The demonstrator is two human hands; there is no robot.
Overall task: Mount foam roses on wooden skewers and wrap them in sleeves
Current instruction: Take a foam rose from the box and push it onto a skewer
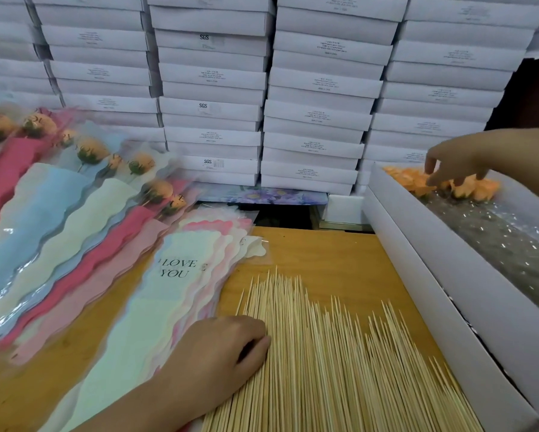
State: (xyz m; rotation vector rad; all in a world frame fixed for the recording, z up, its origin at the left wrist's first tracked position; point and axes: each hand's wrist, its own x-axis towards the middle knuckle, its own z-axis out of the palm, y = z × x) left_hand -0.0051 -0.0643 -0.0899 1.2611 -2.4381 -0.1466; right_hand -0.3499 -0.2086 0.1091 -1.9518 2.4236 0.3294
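- The right hand (458, 160) is hanging over the far end of the white box (449, 275). Its fingers are spread and pointing down, with the tips just touching the foam roses (467, 187); it is gripping nothing.
- The roses are sitting bunched directly under those fingertips, so I judge the pick is going straight down.
- The left hand (218, 350) is resting knuckles-up on the left edge of the skewers (324, 353), fingers curled; I cannot tell whether one is pinched.
- The skewers are lying lengthwise, points away from the person, nearer the left hand.
- The sleeves (174, 307) are lying just beside them, leftward.
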